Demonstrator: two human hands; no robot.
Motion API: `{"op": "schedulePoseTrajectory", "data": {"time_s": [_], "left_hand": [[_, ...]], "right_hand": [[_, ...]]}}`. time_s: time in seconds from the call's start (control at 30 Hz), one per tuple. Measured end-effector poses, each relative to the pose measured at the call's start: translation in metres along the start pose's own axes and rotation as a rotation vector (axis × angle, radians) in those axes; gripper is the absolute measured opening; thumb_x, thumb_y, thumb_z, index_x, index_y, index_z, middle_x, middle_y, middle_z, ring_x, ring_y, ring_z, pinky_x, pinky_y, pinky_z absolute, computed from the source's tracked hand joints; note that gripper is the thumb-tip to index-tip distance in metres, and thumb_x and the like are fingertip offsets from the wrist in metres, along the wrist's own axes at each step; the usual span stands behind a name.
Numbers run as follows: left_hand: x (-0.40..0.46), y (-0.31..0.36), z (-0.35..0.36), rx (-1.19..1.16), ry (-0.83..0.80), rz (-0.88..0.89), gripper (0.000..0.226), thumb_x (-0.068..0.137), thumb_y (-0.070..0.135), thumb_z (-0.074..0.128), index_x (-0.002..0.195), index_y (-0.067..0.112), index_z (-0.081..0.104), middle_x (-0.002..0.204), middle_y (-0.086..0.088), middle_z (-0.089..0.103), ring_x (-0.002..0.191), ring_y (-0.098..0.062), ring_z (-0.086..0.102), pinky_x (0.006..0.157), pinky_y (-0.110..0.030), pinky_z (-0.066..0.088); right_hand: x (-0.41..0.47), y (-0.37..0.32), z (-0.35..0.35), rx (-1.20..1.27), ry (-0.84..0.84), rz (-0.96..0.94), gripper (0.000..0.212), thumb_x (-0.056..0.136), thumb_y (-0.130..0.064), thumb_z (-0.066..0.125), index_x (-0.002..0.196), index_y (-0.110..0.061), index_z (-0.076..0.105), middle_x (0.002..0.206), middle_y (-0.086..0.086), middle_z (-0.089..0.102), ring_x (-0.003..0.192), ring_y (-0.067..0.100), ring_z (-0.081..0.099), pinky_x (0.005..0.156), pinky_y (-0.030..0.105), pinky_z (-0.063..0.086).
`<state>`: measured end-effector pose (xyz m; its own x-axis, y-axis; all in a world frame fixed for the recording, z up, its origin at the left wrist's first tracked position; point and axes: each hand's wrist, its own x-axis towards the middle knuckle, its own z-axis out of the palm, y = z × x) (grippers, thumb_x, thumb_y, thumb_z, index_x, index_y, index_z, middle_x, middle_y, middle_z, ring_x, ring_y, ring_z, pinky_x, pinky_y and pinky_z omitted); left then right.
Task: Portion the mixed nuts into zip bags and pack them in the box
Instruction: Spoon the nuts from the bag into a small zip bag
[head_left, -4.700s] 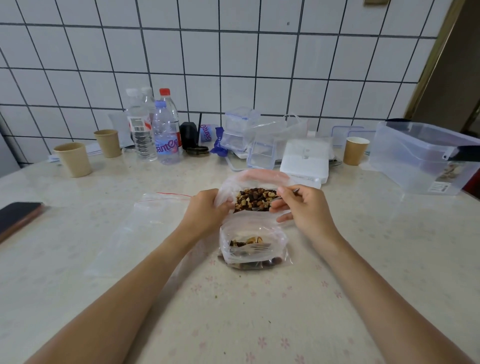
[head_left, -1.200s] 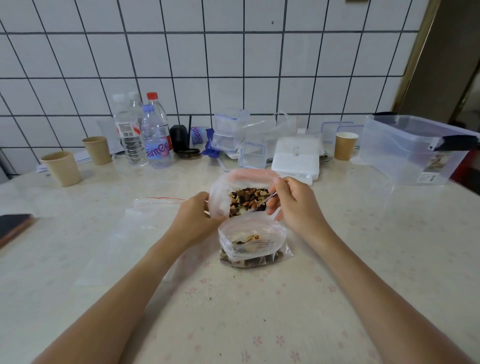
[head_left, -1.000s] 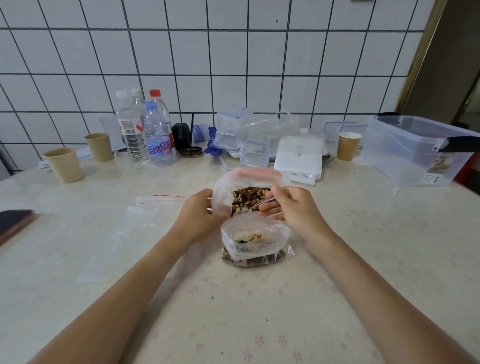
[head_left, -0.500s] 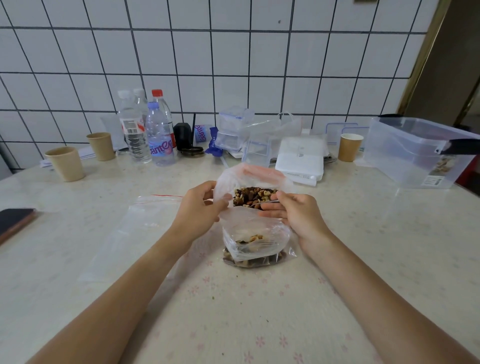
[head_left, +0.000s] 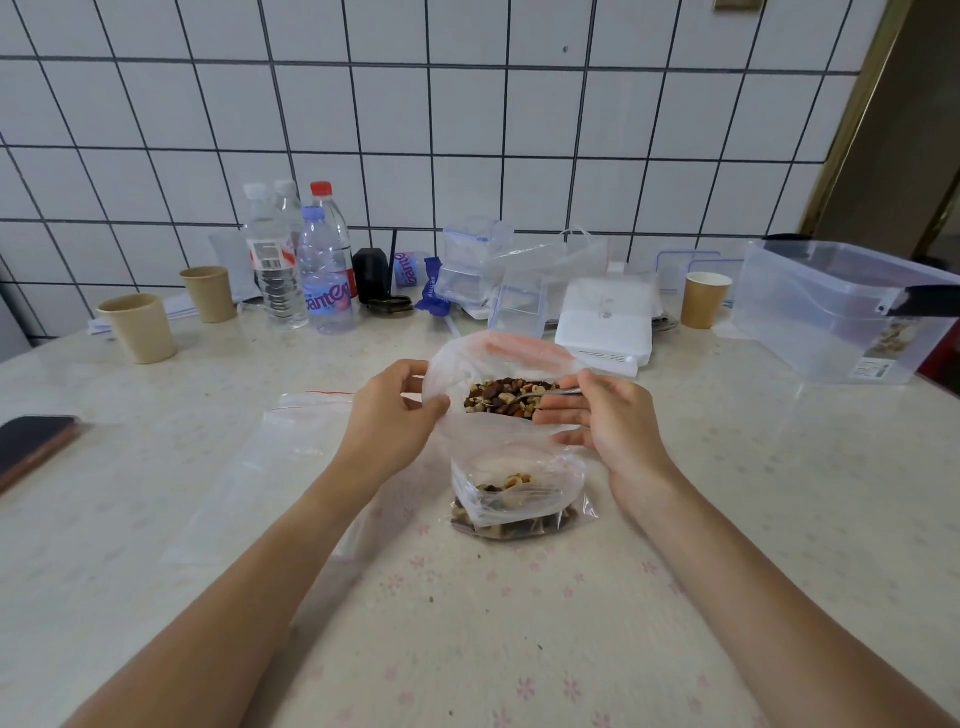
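A large clear bag of mixed nuts (head_left: 506, 397) stands open at the table's middle. My left hand (head_left: 389, 423) pinches its left rim. My right hand (head_left: 610, 423) holds a metal spoon (head_left: 545, 393) whose bowl lies in the nuts. Just in front of the large bag stands a small zip bag (head_left: 519, 496), open at the top and holding a shallow layer of nuts. The clear plastic box (head_left: 841, 317) sits at the far right of the table.
Empty zip bags (head_left: 270, 467) lie flat to the left. A phone (head_left: 31, 447) is at the left edge. Paper cups (head_left: 139, 327), water bottles (head_left: 301, 270), small clear containers (head_left: 514, 291) and a white box (head_left: 605, 322) line the tiled wall.
My left hand has shifted up to a new hold on the large bag's rim. My right hand has lowered the spoon's bowl into the nuts.
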<state>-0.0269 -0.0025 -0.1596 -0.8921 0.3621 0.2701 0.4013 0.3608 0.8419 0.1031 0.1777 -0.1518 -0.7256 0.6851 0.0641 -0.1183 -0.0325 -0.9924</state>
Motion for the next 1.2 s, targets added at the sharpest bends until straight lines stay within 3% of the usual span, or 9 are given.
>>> {"op": "schedulePoseTrajectory", "data": {"time_s": [0.13,0.27,0.33,0.43,0.53,0.67,0.8,1.03,1.2], "left_hand": [[-0.003,0.004,-0.008,0.051,0.071,0.07,0.048,0.087,0.038,0.082,0.127,0.023,0.061,0.113,0.009,0.066,0.092,-0.001,0.064,0.07,-0.014,0.044],[-0.007,0.013,-0.016,0.133,0.15,0.179,0.034,0.082,0.046,0.083,0.102,0.026,0.065,0.099,0.009,0.065,0.086,-0.005,0.063,0.07,-0.017,0.044],[-0.008,0.019,-0.02,0.156,0.072,0.177,0.025,0.084,0.05,0.08,0.087,0.029,0.067,0.081,0.011,0.069,0.074,-0.007,0.066,0.065,-0.021,0.047],[-0.013,0.025,-0.021,0.206,-0.182,0.106,0.032,0.085,0.061,0.071,0.077,0.03,0.07,0.068,0.011,0.073,0.06,-0.007,0.069,0.06,-0.024,0.048],[-0.019,0.025,-0.019,0.29,-0.396,0.074,0.039,0.088,0.067,0.063,0.082,0.03,0.073,0.068,0.01,0.074,0.059,-0.002,0.069,0.06,-0.024,0.046],[-0.023,0.027,-0.021,0.227,-0.55,0.069,0.034,0.089,0.061,0.068,0.093,0.029,0.077,0.083,0.008,0.077,0.061,-0.005,0.07,0.053,-0.021,0.05],[-0.023,0.03,-0.021,0.105,-0.581,0.11,0.016,0.092,0.041,0.074,0.095,0.027,0.08,0.077,0.011,0.072,0.056,-0.007,0.064,0.048,-0.021,0.05],[-0.022,0.034,-0.027,-0.024,-0.674,0.176,0.015,0.091,0.035,0.072,0.1,0.026,0.081,0.097,-0.01,0.072,0.069,-0.017,0.059,0.055,-0.028,0.052],[-0.018,0.03,-0.031,-0.004,-0.672,0.18,0.026,0.082,0.046,0.071,0.098,0.029,0.081,0.101,-0.01,0.074,0.073,-0.022,0.062,0.054,-0.025,0.052]], "right_hand": [[0.001,-0.007,-0.003,0.037,0.017,-0.04,0.034,0.11,-0.021,0.044,0.092,-0.004,0.067,0.076,0.012,0.078,0.071,0.029,0.077,0.048,0.032,0.057],[0.004,-0.014,-0.01,0.054,0.026,-0.073,0.036,0.11,-0.024,0.042,0.093,-0.005,0.067,0.077,0.015,0.077,0.071,0.031,0.077,0.047,0.031,0.056],[0.007,-0.018,-0.014,0.074,0.02,-0.086,0.037,0.11,-0.026,0.041,0.093,-0.005,0.067,0.077,0.016,0.077,0.07,0.032,0.077,0.046,0.03,0.056],[0.011,-0.024,-0.021,0.111,0.005,-0.105,0.04,0.11,-0.027,0.04,0.088,-0.005,0.064,0.067,0.015,0.073,0.061,0.032,0.075,0.043,0.03,0.053],[0.014,-0.029,-0.029,0.102,-0.026,-0.112,0.04,0.11,-0.029,0.04,0.084,-0.007,0.061,0.06,0.014,0.069,0.056,0.034,0.072,0.043,0.029,0.052],[0.013,-0.033,-0.034,0.029,-0.099,-0.109,0.041,0.108,-0.028,0.042,0.078,-0.009,0.06,0.055,0.012,0.062,0.053,0.035,0.068,0.047,0.031,0.051],[0.004,-0.037,-0.029,-0.088,-0.176,-0.187,0.04,0.108,-0.026,0.045,0.074,-0.008,0.058,0.052,0.012,0.058,0.046,0.032,0.063,0.048,0.033,0.051],[-0.026,-0.045,-0.014,-0.273,-0.376,-0.591,0.041,0.109,-0.027,0.043,0.074,-0.012,0.057,0.062,0.006,0.058,0.053,0.021,0.059,0.057,0.031,0.052],[-0.036,-0.046,-0.009,-0.32,-0.411,-0.691,0.037,0.109,-0.024,0.042,0.076,-0.021,0.058,0.067,-0.006,0.058,0.056,0.017,0.058,0.06,0.023,0.05]]}}
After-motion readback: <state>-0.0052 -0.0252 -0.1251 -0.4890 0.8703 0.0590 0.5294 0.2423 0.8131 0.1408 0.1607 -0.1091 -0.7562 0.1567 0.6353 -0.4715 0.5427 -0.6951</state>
